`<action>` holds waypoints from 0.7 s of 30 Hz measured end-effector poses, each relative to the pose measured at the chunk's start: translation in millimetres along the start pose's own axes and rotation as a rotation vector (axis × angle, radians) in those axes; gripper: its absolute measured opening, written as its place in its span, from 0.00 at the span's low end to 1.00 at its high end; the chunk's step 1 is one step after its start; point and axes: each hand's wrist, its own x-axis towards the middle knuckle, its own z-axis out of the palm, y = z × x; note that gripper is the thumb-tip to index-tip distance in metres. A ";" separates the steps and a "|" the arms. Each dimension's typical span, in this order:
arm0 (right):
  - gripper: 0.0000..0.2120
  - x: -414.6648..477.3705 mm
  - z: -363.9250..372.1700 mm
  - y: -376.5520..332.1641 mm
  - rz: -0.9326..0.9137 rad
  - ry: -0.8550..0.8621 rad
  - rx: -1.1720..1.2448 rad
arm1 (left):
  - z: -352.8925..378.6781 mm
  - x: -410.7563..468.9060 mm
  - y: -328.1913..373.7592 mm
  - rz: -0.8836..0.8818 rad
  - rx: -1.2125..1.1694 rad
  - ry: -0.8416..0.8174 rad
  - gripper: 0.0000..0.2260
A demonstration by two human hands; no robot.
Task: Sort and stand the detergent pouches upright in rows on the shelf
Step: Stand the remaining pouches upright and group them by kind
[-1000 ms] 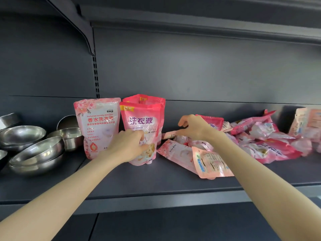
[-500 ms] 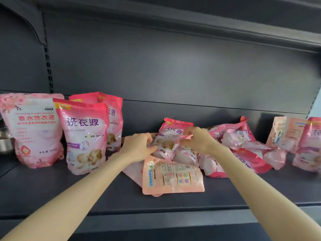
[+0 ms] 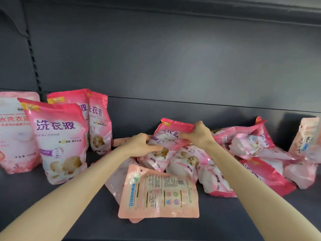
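Note:
A pink detergent pouch (image 3: 166, 145) tilts up out of the heap at the middle of the dark shelf (image 3: 52, 214). My left hand (image 3: 140, 145) grips its lower left side and my right hand (image 3: 198, 134) pinches its top right corner. Left of it, three pink pouches (image 3: 59, 141) stand upright in a row front to back, beside a paler pink standing pouch (image 3: 15, 133) at the frame's left edge. A pale peach pouch (image 3: 159, 193) lies flat, back side up, in front of the heap. Several more pink pouches (image 3: 257, 153) lie jumbled to the right.
A pale pouch (image 3: 305, 140) leans upright at the far right. The shelf's grey back panel (image 3: 173, 66) rises behind everything, with a slotted upright (image 3: 34, 61) at the left. Bare shelf surface shows along the front edge.
My left hand left the standing pouch and came right to the heap. Both hands took hold of one pink pouch and raised its top. The view shifted right, so the metal bowls are gone.

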 end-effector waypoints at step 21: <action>0.10 -14.1 7.2 -41.1 -0.123 0.016 0.713 | -5.8 -13.9 -12.8 0.128 -0.451 0.104 0.25</action>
